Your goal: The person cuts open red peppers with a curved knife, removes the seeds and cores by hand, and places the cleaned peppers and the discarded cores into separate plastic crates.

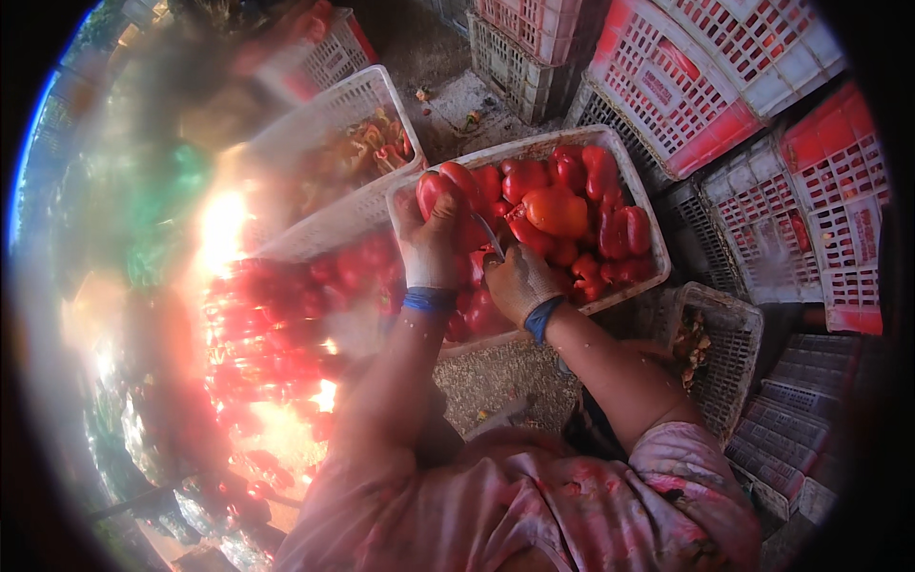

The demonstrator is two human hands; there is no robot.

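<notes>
Near the middle of the frame, at the left end of the white crate [624,293], my left hand [426,243] grips a red pepper [459,179]. My right hand [521,283] is closed around a knife [489,233], its blade close to that pepper. More peppers [556,212] crowd the crate toward its rim, leaving little room inside. Stacked crates [672,91] hem the upper right; bare floor [496,386] opens between my forearms, lower centre.

A glossy red bell pepper [461,180], lobed, is held up at the frame's upper centre; a thin metal blade [490,235] slants just below right, contact unclear.
</notes>
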